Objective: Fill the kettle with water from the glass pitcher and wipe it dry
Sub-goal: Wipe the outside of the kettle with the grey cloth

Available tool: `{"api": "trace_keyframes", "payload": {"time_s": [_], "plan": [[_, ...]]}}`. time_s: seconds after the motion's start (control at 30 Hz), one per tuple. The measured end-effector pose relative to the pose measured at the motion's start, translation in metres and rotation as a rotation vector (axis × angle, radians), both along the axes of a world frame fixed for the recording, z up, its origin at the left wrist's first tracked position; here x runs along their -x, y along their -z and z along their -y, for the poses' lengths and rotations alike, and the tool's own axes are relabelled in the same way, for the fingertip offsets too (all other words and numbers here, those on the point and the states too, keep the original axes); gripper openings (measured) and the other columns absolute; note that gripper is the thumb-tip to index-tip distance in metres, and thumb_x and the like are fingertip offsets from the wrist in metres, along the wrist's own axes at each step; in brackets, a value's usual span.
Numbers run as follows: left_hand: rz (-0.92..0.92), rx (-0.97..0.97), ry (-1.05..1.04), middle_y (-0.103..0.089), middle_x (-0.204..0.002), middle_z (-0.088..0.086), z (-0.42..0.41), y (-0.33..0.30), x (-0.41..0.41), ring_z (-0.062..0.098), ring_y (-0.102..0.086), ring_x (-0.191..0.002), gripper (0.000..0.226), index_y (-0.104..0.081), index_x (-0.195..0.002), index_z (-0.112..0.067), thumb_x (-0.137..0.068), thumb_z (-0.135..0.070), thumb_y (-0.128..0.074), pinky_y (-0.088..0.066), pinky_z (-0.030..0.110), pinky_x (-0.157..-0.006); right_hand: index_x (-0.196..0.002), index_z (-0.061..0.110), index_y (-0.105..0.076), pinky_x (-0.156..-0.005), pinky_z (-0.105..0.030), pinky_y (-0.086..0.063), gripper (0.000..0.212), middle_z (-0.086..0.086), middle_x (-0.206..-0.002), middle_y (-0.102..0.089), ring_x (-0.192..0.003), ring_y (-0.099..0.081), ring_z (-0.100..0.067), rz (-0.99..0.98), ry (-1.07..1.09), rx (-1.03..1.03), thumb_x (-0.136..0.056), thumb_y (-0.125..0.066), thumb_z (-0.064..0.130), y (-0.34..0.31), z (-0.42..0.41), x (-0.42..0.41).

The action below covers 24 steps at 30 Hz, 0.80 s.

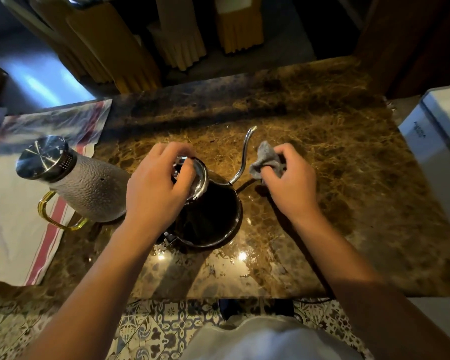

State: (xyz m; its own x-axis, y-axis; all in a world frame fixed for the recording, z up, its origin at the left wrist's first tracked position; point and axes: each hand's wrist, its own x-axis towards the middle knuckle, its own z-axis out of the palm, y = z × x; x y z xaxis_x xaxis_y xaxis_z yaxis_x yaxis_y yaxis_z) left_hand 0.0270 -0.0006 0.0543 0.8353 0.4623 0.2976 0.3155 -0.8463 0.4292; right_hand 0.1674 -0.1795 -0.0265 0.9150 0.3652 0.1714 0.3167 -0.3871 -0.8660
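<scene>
A dark gooseneck kettle [211, 216] stands on the brown marble counter [335, 157], its thin spout [244, 157] curving up toward the back. My left hand [159, 183] grips the kettle's shiny lid [199, 181], tilted over the kettle's left rim. My right hand [289, 178] is closed on a small grey cloth [266, 161] just right of the spout, near its base. The textured glass pitcher [89, 188] with a steel cap and a yellow handle stands to the kettle's left, capped and upright.
A white towel with red stripes [16, 216] lies under the pitcher at the left. A white appliance [437, 141] sits at the counter's right edge. Yellow chairs [130, 48] stand beyond the far edge. Patterned floor tiles [153, 328] lie below the near edge.
</scene>
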Motion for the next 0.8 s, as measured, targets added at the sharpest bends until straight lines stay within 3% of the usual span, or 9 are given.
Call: {"api": "trace_keyframes", "payload": {"time_s": [0.1, 0.17, 0.27, 0.37, 0.43, 0.53, 0.63, 0.7, 0.8], "plan": [[-0.036, -0.113, -0.052, -0.063, -0.124, -0.003, 0.006, -0.007, 0.005, 0.011, -0.058, -0.107, 0.031, -0.066, -0.122, -0.025, -0.101, -0.042, -0.053, -0.041, 0.026, -0.079, -0.098, 0.024, -0.064, -0.062, -0.013, -0.046, 0.007, 0.011, -0.086, -0.069, -0.077, -0.063, -0.002, -0.109, -0.028, -0.073, -0.095, -0.067, 0.019, -0.009, -0.018, -0.013], [-0.101, -0.076, -0.025, -0.061, -0.131, -0.003, 0.01, -0.008, 0.006, 0.015, -0.058, -0.117, 0.043, -0.061, -0.13, -0.024, -0.097, -0.05, -0.054, -0.041, 0.026, -0.085, -0.103, 0.024, -0.067, -0.07, -0.009, -0.05, 0.013, 0.009, -0.093, -0.073, -0.085, -0.068, -0.004, -0.293, -0.051, -0.161, -0.097, -0.065, 0.014, -0.011, -0.029, -0.023], [-0.161, 0.062, 0.032, -0.054, -0.139, -0.003, 0.011, -0.008, 0.005, 0.013, -0.049, -0.126, 0.06, -0.053, -0.138, -0.024, -0.089, -0.059, -0.055, -0.039, 0.026, -0.096, -0.103, 0.031, -0.07, -0.089, -0.03, -0.06, 0.031, 0.005, -0.102, -0.077, -0.099, -0.074, -0.014, -0.478, -0.173, -0.214, -0.096, -0.057, 0.004, -0.009, -0.04, -0.028], [-0.127, 0.084, 0.103, -0.055, -0.13, -0.008, 0.004, -0.007, 0.004, 0.011, -0.052, -0.119, 0.058, -0.055, -0.132, -0.026, -0.087, -0.061, -0.057, -0.041, 0.026, -0.092, -0.09, 0.022, -0.069, -0.081, -0.035, -0.056, 0.023, 0.0, -0.09, -0.075, -0.089, -0.072, -0.021, -0.568, -0.243, -0.219, -0.097, -0.056, 0.005, -0.011, -0.042, -0.021], [-0.111, 0.095, 0.12, -0.057, -0.127, -0.009, -0.002, -0.004, 0.003, 0.01, -0.053, -0.116, 0.053, -0.056, -0.129, -0.027, -0.088, -0.061, -0.058, -0.045, 0.028, -0.09, -0.091, 0.017, -0.07, -0.082, -0.04, -0.057, 0.015, -0.008, -0.092, -0.076, -0.089, -0.074, -0.026, -0.606, -0.262, -0.247, -0.099, -0.06, 0.01, -0.006, -0.041, -0.014], [-0.019, 0.069, 0.084, -0.063, -0.119, -0.011, -0.002, 0.003, -0.001, 0.006, -0.056, -0.106, 0.04, -0.061, -0.12, -0.027, -0.093, -0.056, -0.053, -0.046, 0.023, -0.083, -0.102, 0.012, -0.075, -0.088, -0.047, -0.06, 0.015, -0.015, -0.102, -0.079, -0.098, -0.076, -0.033, -0.607, -0.25, -0.302, -0.101, -0.064, 0.023, 0.008, -0.034, -0.008], [0.1, 0.042, -0.004, -0.068, -0.111, -0.013, -0.003, 0.008, -0.008, -0.002, -0.055, -0.102, 0.03, -0.068, -0.114, -0.025, -0.096, -0.034, -0.046, -0.036, 0.007, -0.081, -0.098, 0.002, -0.076, -0.078, -0.036, -0.059, 0.023, -0.015, -0.096, -0.078, -0.089, -0.075, -0.024, -0.432, -0.221, -0.212, -0.1, -0.068, 0.023, 0.016, -0.023, -0.007], [0.119, 0.084, 0.011, -0.068, -0.11, -0.014, -0.008, 0.008, -0.012, -0.002, -0.054, -0.102, 0.034, -0.07, -0.115, -0.023, -0.096, -0.028, -0.042, -0.039, 0.014, -0.081, -0.094, 0.004, -0.077, -0.074, -0.031, -0.057, 0.021, -0.01, -0.091, -0.078, -0.083, -0.075, -0.017, -0.376, -0.218, -0.189, -0.099, -0.068, 0.022, 0.017, -0.017, -0.007], [0.134, 0.119, 0.069, -0.067, -0.11, -0.012, -0.017, 0.008, -0.017, 0.001, -0.054, -0.103, 0.039, -0.071, -0.116, -0.021, -0.095, -0.028, -0.039, -0.042, 0.023, -0.084, -0.094, 0.006, -0.078, -0.078, -0.044, -0.059, 0.022, -0.012, -0.091, -0.079, -0.087, -0.075, -0.032, -0.358, -0.239, -0.17, -0.099, -0.069, 0.026, 0.018, -0.008, -0.003]]}}
